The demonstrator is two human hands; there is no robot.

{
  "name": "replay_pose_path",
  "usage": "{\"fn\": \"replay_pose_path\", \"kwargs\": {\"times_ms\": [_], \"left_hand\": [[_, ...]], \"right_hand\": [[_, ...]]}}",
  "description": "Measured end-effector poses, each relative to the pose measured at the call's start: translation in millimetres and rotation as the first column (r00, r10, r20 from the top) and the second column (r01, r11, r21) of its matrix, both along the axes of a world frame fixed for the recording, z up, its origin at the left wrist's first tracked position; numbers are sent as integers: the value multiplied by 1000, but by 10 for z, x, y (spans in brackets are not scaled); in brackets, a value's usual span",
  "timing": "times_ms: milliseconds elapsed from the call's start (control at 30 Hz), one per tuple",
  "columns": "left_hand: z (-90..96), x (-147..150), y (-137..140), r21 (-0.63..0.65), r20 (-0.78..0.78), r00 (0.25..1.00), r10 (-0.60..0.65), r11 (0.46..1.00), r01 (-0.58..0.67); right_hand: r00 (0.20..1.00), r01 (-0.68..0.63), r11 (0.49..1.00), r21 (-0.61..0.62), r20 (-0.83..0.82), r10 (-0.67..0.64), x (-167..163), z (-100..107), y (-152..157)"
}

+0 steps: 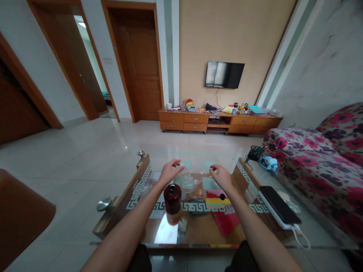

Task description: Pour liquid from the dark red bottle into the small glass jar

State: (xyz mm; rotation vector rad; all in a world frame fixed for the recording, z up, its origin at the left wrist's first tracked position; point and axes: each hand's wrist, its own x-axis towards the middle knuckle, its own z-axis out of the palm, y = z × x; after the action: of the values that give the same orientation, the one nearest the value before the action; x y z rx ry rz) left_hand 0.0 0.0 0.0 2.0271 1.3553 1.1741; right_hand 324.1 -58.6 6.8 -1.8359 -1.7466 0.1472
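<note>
My left hand (171,171) is held above the glass tabletop, its fingers loosely curved and apart, with nothing visible in it. Across from it hovers my right hand (221,176), likewise bent at the fingers and holding nothing I can see. A dark red see-through bottle (172,200) with a shiny piece on top stands upright on the glass, beside my left forearm. Close to my right wrist is a small round black thing (222,197). Clear plastic packaging (187,183) shows between and below the hands, seemingly under the glass.
The glass table (195,219) has a lower wooden shelf with a red and yellow packet (224,215). At right lie a phone (279,204) with a white cable, a blue and white object (268,163) and a black pen holder (254,152). A flowered sofa (312,162) flanks the table.
</note>
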Motion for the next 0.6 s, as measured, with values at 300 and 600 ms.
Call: {"fn": "replay_pose_path", "kwargs": {"times_ms": [300, 600], "left_hand": [[201, 51, -56, -14, 55, 998, 14, 1000, -13], [998, 111, -469, 266, 18, 1000, 21, 964, -25]], "right_hand": [[979, -191, 969, 159, -33, 199, -340, 153, -117], [936, -337, 895, 291, -1, 352, -678, 544, -374]]}}
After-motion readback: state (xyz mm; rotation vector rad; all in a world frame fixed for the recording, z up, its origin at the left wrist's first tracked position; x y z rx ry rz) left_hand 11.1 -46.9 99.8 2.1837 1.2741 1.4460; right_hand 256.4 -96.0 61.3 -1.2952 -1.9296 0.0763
